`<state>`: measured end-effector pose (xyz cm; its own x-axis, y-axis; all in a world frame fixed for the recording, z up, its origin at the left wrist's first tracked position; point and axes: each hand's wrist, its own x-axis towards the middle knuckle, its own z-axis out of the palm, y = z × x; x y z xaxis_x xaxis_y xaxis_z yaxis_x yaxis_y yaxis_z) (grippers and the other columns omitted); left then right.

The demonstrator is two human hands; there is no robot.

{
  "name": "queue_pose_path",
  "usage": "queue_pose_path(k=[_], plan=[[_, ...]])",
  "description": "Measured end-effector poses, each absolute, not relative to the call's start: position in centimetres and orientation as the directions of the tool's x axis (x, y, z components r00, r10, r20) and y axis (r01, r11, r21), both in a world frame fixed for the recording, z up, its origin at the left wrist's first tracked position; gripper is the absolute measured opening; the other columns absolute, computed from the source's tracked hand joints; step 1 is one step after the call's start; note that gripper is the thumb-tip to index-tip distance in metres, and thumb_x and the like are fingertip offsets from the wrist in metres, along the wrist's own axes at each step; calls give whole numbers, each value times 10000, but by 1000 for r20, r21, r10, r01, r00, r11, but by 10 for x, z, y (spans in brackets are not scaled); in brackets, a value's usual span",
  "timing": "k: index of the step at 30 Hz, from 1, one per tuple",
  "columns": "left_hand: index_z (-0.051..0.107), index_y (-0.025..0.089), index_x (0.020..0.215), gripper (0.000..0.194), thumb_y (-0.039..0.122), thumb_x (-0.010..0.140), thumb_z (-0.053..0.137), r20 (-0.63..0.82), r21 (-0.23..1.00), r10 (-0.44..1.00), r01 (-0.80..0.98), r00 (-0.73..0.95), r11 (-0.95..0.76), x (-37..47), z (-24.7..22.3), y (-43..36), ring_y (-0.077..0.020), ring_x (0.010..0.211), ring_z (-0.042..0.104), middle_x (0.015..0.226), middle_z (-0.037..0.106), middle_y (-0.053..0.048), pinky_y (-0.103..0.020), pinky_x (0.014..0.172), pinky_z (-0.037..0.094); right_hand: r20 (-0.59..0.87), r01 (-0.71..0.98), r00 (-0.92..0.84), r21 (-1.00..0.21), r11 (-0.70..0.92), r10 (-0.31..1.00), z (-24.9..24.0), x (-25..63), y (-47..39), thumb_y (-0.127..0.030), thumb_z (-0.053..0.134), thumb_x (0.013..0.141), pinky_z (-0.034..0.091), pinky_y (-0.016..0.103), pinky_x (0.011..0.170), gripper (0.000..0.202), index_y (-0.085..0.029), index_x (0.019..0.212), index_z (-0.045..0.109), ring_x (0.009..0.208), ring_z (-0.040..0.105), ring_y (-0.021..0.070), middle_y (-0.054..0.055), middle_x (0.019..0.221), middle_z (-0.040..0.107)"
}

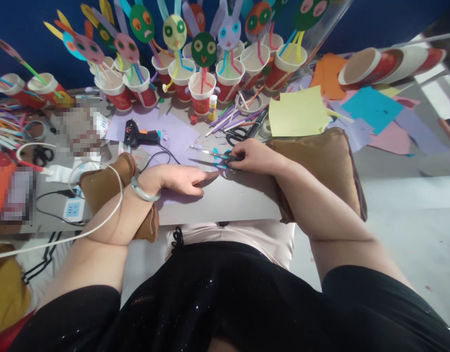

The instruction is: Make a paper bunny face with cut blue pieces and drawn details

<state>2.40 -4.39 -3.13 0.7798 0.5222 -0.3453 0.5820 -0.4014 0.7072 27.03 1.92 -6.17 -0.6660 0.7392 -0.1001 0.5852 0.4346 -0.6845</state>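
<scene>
So the scissors (206,160) are lying low over the table (247,195), blades spread and aimed left, with the right hand (253,155) gripping the handles. Left hand (183,180) isn't grasping anything I can see: fingers stretched out loosely, index pointing toward the blades. Can't tell if it's pressing on the table. That's my main worry tbh: if it slides up while the blades close, a fingertip could get nipped. The blue scraps (217,157) sit right by the scissors' pivot, so a careless sweep could scatter them. Also, the glue gun (140,136) has its cord (169,152) running toward the left wrist; snag it and the gun might get dragged. Same deal with the white cable (121,195) looping across that forearm.
</scene>
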Motion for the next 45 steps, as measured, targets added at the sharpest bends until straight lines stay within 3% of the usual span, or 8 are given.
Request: queue_pose_path(k=[4,11,19,22,26,30,38,45], plan=[[493,117,1557,737,257,834,530,-451,707,425,605,785,-366,25,-28,-43,-150,555,523,606,613,73,-248,579,391,19,558,-575,-722,409,818,-53,278,26,-311,680,749,288,323,604,329,-213,531,454,584,338,107,-40,529,389],[478,91,1577,789,291,819,568,-459,703,450,623,766,-343,29,-29,-47,-178,596,565,676,685,36,-251,614,434,102,637,-474,-646,421,875,-58,279,28,-347,706,759,294,344,658,331,-212,570,471,628,390,132,-16,593,447],[449,110,1578,729,316,897,604,-581,788,293,615,760,-33,22,-30,-42,-131,498,523,613,642,54,-236,492,366,184,720,-432,-519,460,883,-60,280,31,-349,686,785,342,365,721,310,-218,606,470,674,468,177,27,676,538],[479,121,1581,720,309,901,623,-527,797,375,597,762,-93,18,-30,-38,-117,534,532,643,662,51,-221,514,372,183,753,-431,-466,464,883,-61,280,31,-346,665,804,363,387,767,279,-222,622,493,709,522,209,42,714,586],[753,134,1285,438,278,894,618,-332,786,599,565,729,-252,22,-35,-38,-118,636,609,759,742,-9,-227,603,433,184,775,-436,-421,471,881,-64,280,31,-356,651,822,372,422,826,255,-223,643,527,773,570,249,55,753,616],[817,148,951,230,238,883,617,-45,587,868,716,495,-378,27,-41,-36,-153,684,651,772,763,-48,-275,664,451,223,775,-423,-413,478,878,-68,281,32,-374,662,825,368,433,841,249,-221,657,562,799,574,261,61,762,633],[821,174,972,200,239,884,653,-6,474,828,731,561,-491,25,-49,-33,-211,864,744,942,806,-74,-321,799,524,216,789,-403,-411,457,890,-70,281,32,-359,665,821,363,461,870,214,-216,680,591,859,602,290,77,795,649],[810,156,946,168,193,869,665,41,498,821,701,569,-511,29,-58,-32,-184,789,677,875,732,-64,-317,782,520,260,742,-390,-479,468,883,-68,277,29,-384,662,841,381,441,824,281,-229,651,525,792,571,245,62,765,631]])
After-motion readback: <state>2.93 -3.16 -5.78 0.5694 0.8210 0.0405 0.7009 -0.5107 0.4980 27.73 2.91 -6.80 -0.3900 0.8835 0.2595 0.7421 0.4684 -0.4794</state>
